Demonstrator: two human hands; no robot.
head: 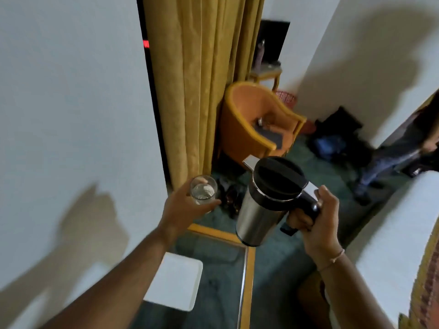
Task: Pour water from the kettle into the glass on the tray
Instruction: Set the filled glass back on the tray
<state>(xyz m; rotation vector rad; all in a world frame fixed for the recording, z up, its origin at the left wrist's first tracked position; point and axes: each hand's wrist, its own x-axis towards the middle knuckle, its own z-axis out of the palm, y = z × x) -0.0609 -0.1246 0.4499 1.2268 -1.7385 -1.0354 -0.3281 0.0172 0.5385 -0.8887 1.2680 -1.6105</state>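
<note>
My left hand (184,205) grips a clear glass (203,189) and holds it up in the air, left of the kettle. The glass looks upright; something pale shows at its bottom. My right hand (318,222) is closed around the black handle of a steel kettle (261,210) with a black lid, its spout pointing up and left. The kettle is held nearly upright, a short gap away from the glass. A white tray (175,281) lies on the glass-topped table (248,281) below my left forearm, with nothing visible on it.
Yellow curtains (190,91) hang ahead beside a white wall. An orange armchair (256,122) stands beyond. Bags (337,138) lie on the green carpet. A person's legs (384,167) show at the right. A white bed edge (399,233) is at my right.
</note>
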